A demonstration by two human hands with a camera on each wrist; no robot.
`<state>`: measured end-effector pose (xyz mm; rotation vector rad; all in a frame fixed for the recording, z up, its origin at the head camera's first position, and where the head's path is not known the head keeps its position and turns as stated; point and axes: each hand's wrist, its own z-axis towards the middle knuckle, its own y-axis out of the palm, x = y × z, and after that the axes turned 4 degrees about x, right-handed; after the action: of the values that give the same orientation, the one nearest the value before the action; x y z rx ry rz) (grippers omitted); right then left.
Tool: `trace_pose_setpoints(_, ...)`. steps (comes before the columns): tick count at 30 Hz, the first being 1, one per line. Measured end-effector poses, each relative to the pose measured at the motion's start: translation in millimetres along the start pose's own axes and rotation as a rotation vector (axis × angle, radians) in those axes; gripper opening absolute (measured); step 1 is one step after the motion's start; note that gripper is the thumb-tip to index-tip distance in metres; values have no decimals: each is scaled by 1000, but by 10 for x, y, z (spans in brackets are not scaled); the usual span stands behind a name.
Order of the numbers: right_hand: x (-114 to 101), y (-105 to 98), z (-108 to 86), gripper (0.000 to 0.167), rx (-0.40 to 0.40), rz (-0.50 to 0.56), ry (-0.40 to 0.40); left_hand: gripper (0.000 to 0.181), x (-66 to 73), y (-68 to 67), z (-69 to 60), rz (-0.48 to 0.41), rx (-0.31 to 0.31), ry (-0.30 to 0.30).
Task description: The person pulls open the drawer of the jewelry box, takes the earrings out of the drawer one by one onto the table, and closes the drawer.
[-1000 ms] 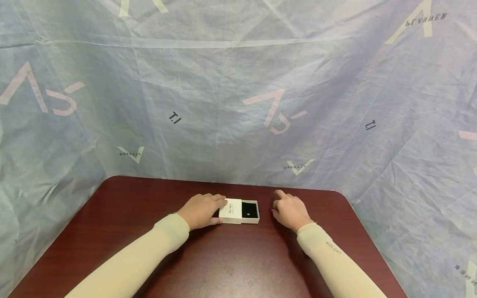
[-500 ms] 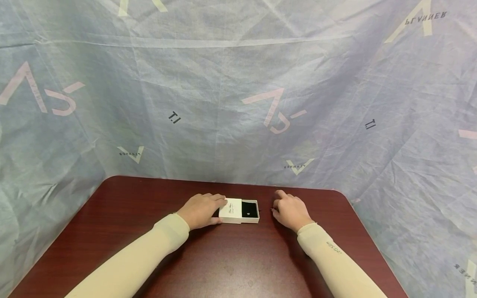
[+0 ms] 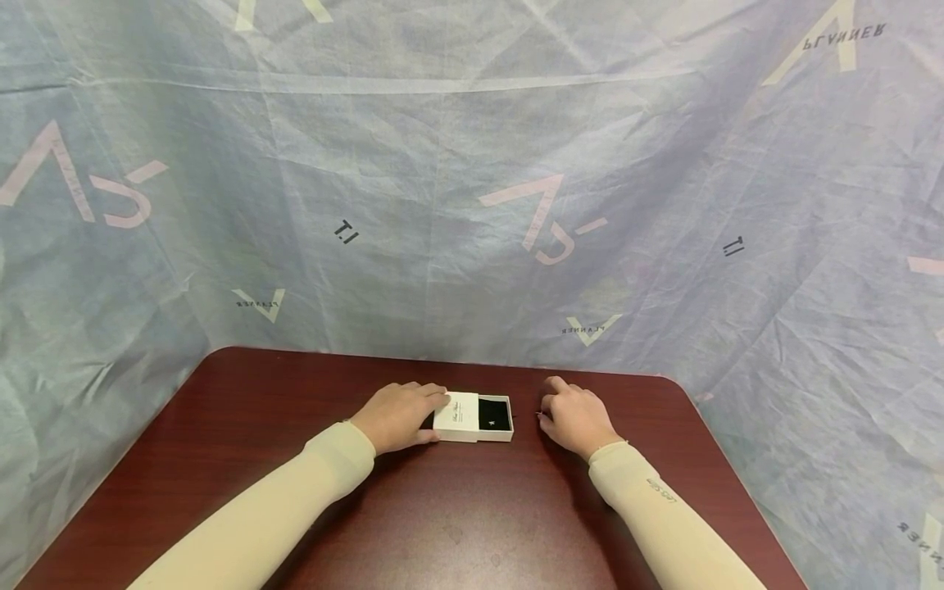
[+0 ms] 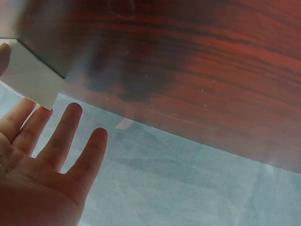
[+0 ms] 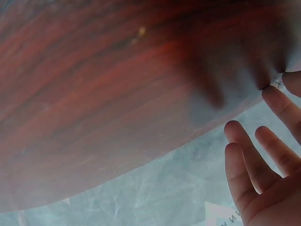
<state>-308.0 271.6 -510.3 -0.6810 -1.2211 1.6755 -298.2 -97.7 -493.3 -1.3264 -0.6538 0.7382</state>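
A small white jewelry box (image 3: 457,411) lies on the table in the head view, its sleeve printed with dark script. The tray (image 3: 510,422) is slid partway out to the right and shows a black pad (image 3: 492,407) with a tiny silvery earring (image 3: 492,424) on it. My left hand (image 3: 394,416) grips the sleeve's left end, thumb at the near side. To the right of the box, my right hand (image 3: 578,416) is low at the table, pinching another tiny shiny earring (image 5: 277,84) between thumb and index finger. Its exact shape is too small to tell.
The dark red wooden table (image 3: 457,524) has rounded far corners. A pale grey cloth (image 3: 413,205) with printed letters hangs behind it and along both sides. A short dark tab (image 3: 515,417) sticks out at the tray's right end.
Both arms and the box stay in place. A shiny speck shows more clearly between the right thumb and index fingertip, which have shifted very slightly.
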Motion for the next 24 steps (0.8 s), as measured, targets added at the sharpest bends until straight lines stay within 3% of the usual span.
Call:
trace_pose_setpoints(17, -54, -105, 49, 9, 23, 11, -16, 67, 2, 0, 13, 2, 6, 2)
trace_pose_setpoints(24, -107, -135, 72, 9, 70, 3, -45, 67, 10, 2, 16, 3, -1, -5)
